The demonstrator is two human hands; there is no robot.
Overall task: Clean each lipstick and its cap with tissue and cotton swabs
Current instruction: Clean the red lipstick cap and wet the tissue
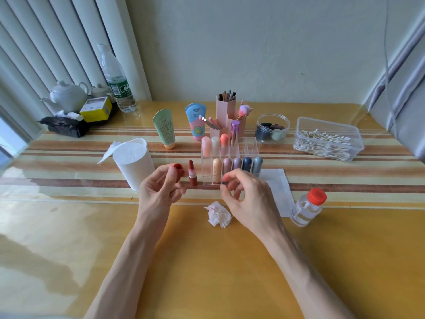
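Note:
My left hand (158, 187) pinches a red lipstick cap (179, 170) between thumb and fingers, its opening facing up. Just to its right an uncapped red lipstick (192, 173) stands upright on the table. My right hand (246, 194) hovers in front of the clear acrylic lipstick holder (250, 146), fingers loosely curled, nothing visibly in them. Several capped lipsticks stand in the holder. A crumpled tissue (218, 214) stained red lies between my hands. A tissue roll (134, 162) stands at the left. A clear box of cotton swabs (326, 139) sits at the back right.
A small clear bottle with a red cap (308, 207) stands at the right beside a flat tissue sheet (278, 187). Two cream tubes (164, 128), a pink brush holder (226, 111) and a round jar (272, 128) line the back. A teapot and water bottle stand far left.

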